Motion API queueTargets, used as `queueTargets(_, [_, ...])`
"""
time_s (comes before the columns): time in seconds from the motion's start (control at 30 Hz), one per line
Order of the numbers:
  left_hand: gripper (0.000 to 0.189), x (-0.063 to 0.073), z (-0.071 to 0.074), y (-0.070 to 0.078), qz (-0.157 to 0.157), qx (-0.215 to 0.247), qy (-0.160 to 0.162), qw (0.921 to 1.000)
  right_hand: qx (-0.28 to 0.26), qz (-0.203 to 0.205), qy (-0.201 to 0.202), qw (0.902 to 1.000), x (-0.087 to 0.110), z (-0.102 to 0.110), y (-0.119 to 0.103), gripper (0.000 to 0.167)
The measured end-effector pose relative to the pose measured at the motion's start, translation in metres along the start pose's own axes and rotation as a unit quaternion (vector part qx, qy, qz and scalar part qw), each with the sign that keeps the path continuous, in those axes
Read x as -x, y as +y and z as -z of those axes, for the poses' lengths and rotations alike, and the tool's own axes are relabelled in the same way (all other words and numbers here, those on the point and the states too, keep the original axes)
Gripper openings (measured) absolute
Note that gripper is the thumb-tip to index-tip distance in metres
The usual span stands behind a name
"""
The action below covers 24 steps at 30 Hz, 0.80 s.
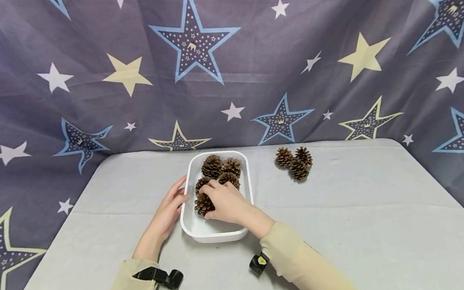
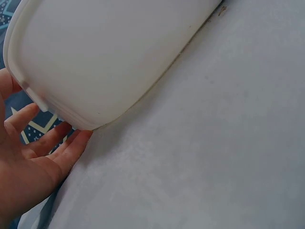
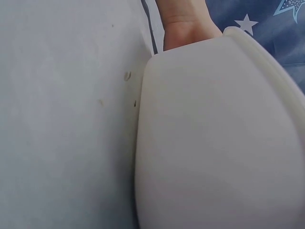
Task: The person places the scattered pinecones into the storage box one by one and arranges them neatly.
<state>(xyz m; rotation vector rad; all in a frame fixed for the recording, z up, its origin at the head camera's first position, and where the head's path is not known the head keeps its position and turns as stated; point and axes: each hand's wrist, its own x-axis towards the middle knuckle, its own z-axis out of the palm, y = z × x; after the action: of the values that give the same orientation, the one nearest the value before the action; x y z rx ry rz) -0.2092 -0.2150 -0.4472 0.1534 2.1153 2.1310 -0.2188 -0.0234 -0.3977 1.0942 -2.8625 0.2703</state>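
Observation:
A white rectangular tray stands on the table with several brown pine cones inside. My right hand reaches in over its near right side. The thumb and fingers curl around a pine cone at the tray's left. From the left, my left hand rests against the tray's outer wall. Its loosely spread fingers touch the wall below the rim in the left wrist view. In the right wrist view, the tray wall hides my right hand and the pine cones.
Three more pine cones sit in a cluster on the table to the right of the tray. A light grey cloth covers the table. Behind it hangs a dark curtain with stars. Small brown flecks lie near the tray.

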Motion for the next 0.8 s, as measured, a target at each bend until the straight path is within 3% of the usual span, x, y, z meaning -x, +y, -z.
queueTargets(0.8, [0.059, -0.0003, -0.0001, 0.0008, 0.003, 0.001, -0.001, 1.0, 0.003, 0.009, -0.008, 0.9999, -0.0011, -0.0004, 0.0014, 0.06])
